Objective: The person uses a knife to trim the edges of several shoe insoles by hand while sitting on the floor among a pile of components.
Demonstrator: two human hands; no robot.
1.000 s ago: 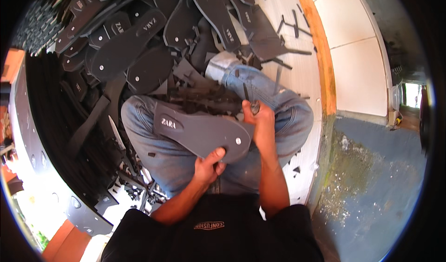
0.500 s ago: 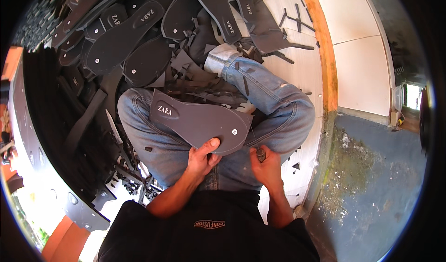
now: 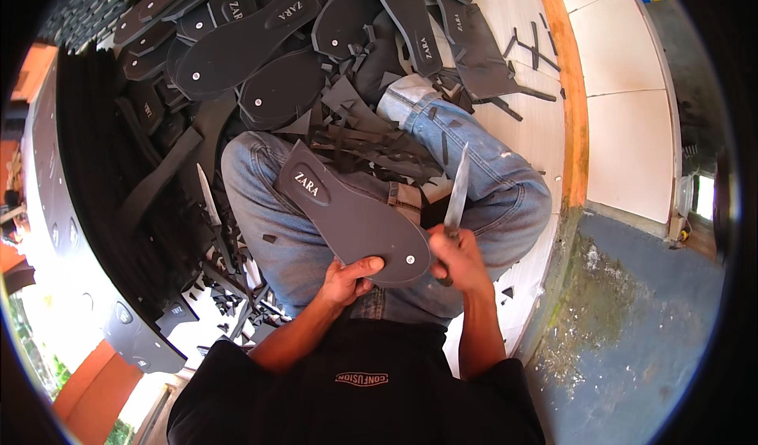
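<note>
A dark grey sandal sole (image 3: pixel 359 216) lies slantwise over my lap, its heel end up toward my left knee. My left hand (image 3: pixel 353 279) grips its lower edge, thumb on top and fingers beneath. In my right hand (image 3: pixel 460 262) is a knife (image 3: pixel 457 188), closed round its handle, the blade pointing up and away from me. The blade stands clear of the sole; the right-hand fingers are close beside the sole's wide end. A second knife (image 3: pixel 208 195) rests by my left leg, among scraps.
Several dark soles (image 3: pixel 245 44) are heaped on the floor ahead. Black offcuts (image 3: pixel 355 141) lie between my crossed legs (image 3: pixel 497 180). Left stands a thick stack of black sheets (image 3: pixel 95 176). On the right runs a wooden edge strip (image 3: pixel 575 113), beyond it white tiles and grey floor.
The knife has come up off the sole's edge, its blade now raised. A strip along the sole's right edge is gone. The view has shifted slightly.
</note>
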